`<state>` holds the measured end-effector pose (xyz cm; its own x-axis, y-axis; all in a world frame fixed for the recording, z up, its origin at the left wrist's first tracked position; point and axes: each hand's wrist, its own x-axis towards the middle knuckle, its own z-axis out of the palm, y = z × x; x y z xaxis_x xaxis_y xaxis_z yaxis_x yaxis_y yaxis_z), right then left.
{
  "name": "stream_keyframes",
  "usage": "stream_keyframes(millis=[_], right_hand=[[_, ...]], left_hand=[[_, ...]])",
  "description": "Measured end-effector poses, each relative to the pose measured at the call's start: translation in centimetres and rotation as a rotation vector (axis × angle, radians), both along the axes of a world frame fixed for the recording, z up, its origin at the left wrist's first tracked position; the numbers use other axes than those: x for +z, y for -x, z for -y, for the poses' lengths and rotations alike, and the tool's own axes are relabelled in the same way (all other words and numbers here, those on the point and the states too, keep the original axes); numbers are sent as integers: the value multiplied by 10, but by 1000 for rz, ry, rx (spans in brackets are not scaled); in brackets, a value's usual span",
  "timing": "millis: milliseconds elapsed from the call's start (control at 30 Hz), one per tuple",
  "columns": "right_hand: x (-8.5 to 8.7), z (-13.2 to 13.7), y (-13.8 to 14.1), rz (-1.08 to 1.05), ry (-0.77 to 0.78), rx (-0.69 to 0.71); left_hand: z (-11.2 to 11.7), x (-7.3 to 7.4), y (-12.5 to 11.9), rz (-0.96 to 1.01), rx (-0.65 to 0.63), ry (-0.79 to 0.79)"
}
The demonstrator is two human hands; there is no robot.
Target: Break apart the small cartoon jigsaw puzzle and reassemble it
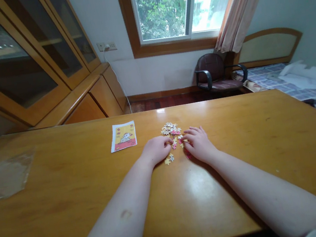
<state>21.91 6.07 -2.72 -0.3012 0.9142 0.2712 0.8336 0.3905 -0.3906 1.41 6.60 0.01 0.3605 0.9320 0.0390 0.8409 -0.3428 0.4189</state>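
The puzzle pieces (169,128) lay in a small, loose heap on the table, straight ahead of the person, with more of them scattered between the two hands. They looked like thin card: light, fairly stiff when flat, and likely to bend or fray at the narrow tabs if squeezed hard. On the glossy surface they probably slid easily, so a single piece seemed best taken by opposite edges between thumb and forefinger, or drawn along under one fingertip. Lying flat and overlapping, those in the heap offered little edge to grip. A yellow piece (167,161) and a patterned piece (171,157) rested apart from the heap, nearer the person, and looked simpler to pick up.

The left hand (159,149) was held narrow, its fingers curled in toward the pieces; whether a piece was pinched there could not be told. The right hand (197,143) was half open, palm down, the fingers fanned and the thumb apart, with pink and yellow pieces at and below its fingertips; firm contact was too small to make out.

Beyond the left hand lay a picture card (123,136) with a yellow and pink print. A clear plastic bag (4,176) lay flat toward the far left of the table (63,170).
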Motion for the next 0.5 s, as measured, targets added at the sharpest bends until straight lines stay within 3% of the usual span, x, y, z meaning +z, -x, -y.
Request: stream_keyframes(millis=[300,500], right_hand=[[4,5,2,28,11,132],[3,2,1,-6,4,41]], left_hand=[[-1,-1,0,-1,36,17],[-1,-1,0,-7,38,11]])
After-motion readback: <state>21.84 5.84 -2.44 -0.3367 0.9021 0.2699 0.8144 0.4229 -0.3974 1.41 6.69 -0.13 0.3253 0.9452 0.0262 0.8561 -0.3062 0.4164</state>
